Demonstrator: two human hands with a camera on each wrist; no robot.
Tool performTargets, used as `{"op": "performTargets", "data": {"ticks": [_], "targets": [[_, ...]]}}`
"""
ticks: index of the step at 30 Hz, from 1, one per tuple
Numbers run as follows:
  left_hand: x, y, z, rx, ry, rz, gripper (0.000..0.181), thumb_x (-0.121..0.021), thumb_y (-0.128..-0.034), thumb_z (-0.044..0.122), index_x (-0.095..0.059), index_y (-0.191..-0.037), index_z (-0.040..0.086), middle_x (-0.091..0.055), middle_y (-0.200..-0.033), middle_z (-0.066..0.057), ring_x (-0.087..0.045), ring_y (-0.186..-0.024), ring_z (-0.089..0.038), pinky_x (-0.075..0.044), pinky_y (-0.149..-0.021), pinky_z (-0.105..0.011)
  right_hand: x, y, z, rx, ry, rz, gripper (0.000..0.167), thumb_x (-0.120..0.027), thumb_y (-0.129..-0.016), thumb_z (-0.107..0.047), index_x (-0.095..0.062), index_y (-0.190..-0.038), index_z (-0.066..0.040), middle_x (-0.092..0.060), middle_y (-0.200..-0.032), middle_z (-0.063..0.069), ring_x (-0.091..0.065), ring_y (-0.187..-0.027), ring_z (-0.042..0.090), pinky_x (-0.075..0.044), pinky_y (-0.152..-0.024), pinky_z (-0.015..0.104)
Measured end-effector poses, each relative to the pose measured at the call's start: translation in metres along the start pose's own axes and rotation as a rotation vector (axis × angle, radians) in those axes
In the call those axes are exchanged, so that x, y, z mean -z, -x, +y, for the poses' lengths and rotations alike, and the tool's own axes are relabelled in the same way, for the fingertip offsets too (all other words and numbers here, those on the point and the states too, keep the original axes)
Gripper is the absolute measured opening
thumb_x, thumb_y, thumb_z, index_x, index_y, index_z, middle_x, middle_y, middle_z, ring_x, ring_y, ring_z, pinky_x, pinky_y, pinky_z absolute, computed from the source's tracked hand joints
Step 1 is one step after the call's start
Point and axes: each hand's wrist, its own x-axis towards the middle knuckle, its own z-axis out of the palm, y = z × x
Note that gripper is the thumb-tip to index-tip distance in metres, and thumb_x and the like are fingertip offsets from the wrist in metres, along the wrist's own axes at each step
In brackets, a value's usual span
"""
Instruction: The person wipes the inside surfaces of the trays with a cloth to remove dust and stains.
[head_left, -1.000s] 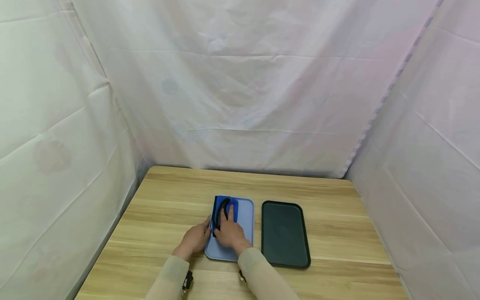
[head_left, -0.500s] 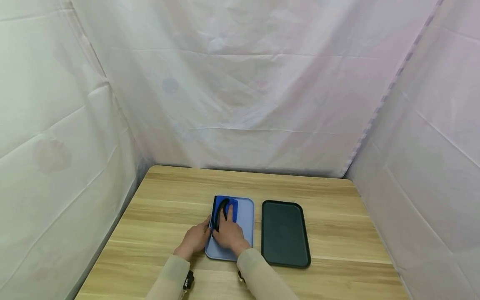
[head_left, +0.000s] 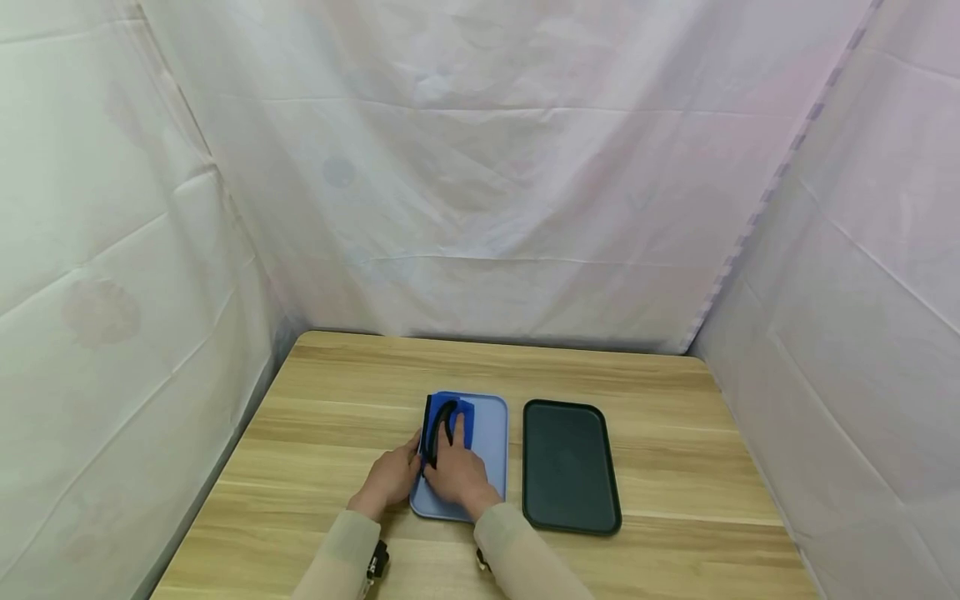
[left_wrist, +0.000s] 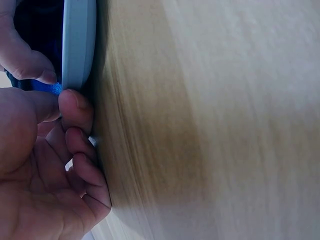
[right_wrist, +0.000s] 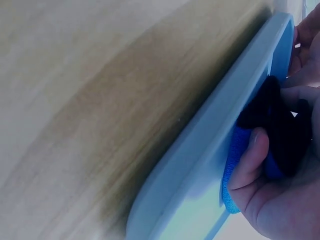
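Observation:
A light blue tray [head_left: 491,429] lies on the table, its left rim pinched between the thumb and fingers of the left hand [head_left: 392,477]. In the left wrist view, the left hand [left_wrist: 55,150] has its fingertips at the tray's side wall [left_wrist: 79,45]. Over the tray's left part lies a blue pad [head_left: 468,417] with a curved black strap or handle [head_left: 435,429]. The right hand [head_left: 457,477] holds this pad, two fingers stretched along it. The right wrist view shows the right hand [right_wrist: 285,185] around the black part [right_wrist: 277,120], one fingertip against the blue pad [right_wrist: 235,155].
To the right of the light blue tray lies a dark green tray [head_left: 570,467], with a narrow strip of wood tabletop [head_left: 516,442] between them. Pale fabric walls [head_left: 480,183] stand behind and on both sides of the table.
The right hand and the blue pad have shifted slightly left and toward the person. Left hand and both trays look nearly unmoved.

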Motion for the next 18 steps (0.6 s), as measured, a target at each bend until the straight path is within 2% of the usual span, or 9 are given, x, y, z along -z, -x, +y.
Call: {"op": "performTargets", "data": {"ticks": [5,9,14,18], "targets": [[-0.001,0.0,-0.001,-0.01,0.002,0.01,0.053,-0.051,-0.1072,0.017,-0.043,-0.158,0.008,-0.072,-0.122,-0.027,-0.066,-0.083,-0.024,-0.054,-0.074,-0.044,-0.002,0.004,-0.001,0.003,0.004,0.003,0.083,-0.067,-0.099,-0.04,-0.026,-0.165,-0.01,-0.007,-0.172,0.028,-0.058,-0.057,0.019,-0.049,-0.056,0.036],[-0.001,0.0,-0.001,-0.014,0.011,0.011,0.053,-0.051,-0.1071,0.016,-0.042,-0.158,0.008,-0.074,-0.114,-0.026,-0.064,-0.078,-0.023,-0.053,-0.072,-0.043,-0.003,0.009,-0.002,0.005,0.005,0.006,0.083,-0.067,-0.099,-0.039,-0.026,-0.165,-0.01,-0.007,-0.172,0.027,-0.056,-0.055,0.018,-0.048,-0.054,0.036],[-0.001,0.001,-0.001,-0.018,0.01,0.008,0.052,-0.051,-0.1073,0.017,-0.043,-0.158,0.008,-0.073,-0.118,-0.026,-0.067,-0.083,-0.025,-0.054,-0.076,-0.046,-0.003,0.014,-0.002,0.009,-0.009,0.01,0.083,-0.069,-0.098,-0.038,-0.027,-0.165,-0.011,-0.008,-0.171,0.028,-0.055,-0.053,0.018,-0.046,-0.052,0.035],[0.0,0.001,0.0,-0.024,0.003,0.006,0.052,-0.051,-0.107,0.017,-0.043,-0.158,0.008,-0.073,-0.119,-0.026,-0.065,-0.081,-0.025,-0.053,-0.074,-0.045,-0.006,0.017,-0.002,0.011,-0.01,0.016,0.084,-0.069,-0.098,-0.038,-0.027,-0.165,-0.011,-0.009,-0.172,0.028,-0.054,-0.052,0.017,-0.045,-0.05,0.034]]}}
